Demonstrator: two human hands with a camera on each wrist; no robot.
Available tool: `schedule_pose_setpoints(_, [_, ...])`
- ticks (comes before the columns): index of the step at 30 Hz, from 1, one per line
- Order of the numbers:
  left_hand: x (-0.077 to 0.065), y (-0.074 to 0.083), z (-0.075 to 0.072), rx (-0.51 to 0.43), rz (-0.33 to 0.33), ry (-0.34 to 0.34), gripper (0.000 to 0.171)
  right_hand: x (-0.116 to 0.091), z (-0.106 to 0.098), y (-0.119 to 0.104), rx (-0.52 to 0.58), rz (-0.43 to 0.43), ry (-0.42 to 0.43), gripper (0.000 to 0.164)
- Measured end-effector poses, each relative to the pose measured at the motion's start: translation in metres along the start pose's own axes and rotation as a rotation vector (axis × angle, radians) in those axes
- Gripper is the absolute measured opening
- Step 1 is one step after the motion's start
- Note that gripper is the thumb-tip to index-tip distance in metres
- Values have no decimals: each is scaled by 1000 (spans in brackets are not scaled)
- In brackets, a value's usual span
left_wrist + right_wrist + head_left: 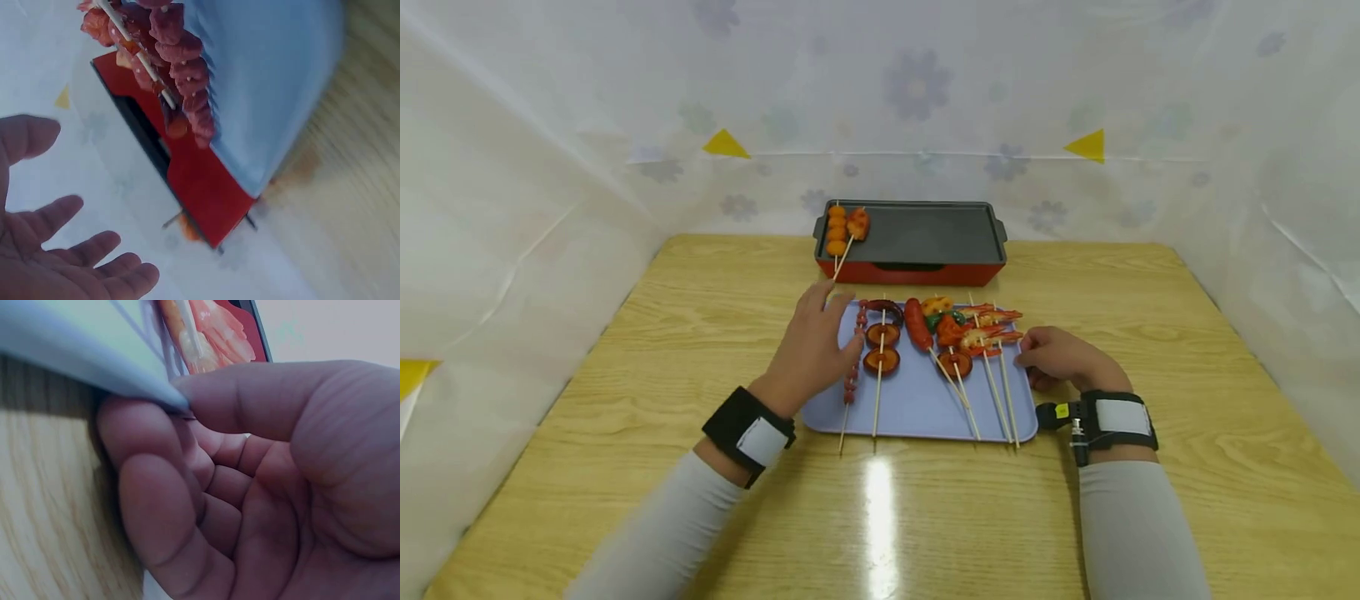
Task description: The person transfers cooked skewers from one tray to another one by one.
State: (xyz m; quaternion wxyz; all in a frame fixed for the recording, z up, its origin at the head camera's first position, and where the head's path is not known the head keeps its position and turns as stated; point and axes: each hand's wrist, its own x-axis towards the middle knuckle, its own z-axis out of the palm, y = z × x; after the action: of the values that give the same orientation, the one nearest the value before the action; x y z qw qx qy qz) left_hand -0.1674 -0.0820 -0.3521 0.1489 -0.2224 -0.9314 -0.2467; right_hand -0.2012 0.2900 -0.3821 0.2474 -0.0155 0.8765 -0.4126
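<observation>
A pale blue-lilac tray (925,408) lies on the table, bearing several skewers. My right hand (1063,358) pinches its right rim; in the right wrist view the thumb is on top and curled fingers (156,506) are beneath. Over the tray's left side hovers my left hand (811,346), fingers spread and holding nothing. Closest to it is a skewer of small reddish meat pieces (852,387), large in the left wrist view. Beside that lies a skewer with round brown slices (882,361). Further right are a sausage skewer (917,323), a mixed vegetable skewer (953,362) and shrimp skewers (988,337).
Behind the tray stands a red grill with a black plate (932,233). On its left end lie a skewer of orange balls (837,229) and a skewer with a browned meat piece (857,223). A patterned white curtain (917,92) hangs behind the wooden table (647,333).
</observation>
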Motion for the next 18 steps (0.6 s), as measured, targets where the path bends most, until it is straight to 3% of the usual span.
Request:
schedule_pose_setpoints(3, [18,-9,1,-85,-27,-1,54,1,-1,0,-8,1,4,14])
schedule_pose_setpoints(6, [35,-19,-1,-111,-74,-16,56,1,-1,0,-6,4,0,15])
schedule_pose_setpoints(11, [63,-39,-7,-169,-205,-57,63,1,0,0,-4,-4,-11,15])
schedule_pose_setpoints(18, [85,-60,-7,-215,-315,-67,64,2,0,1,-7,3,-1,14])
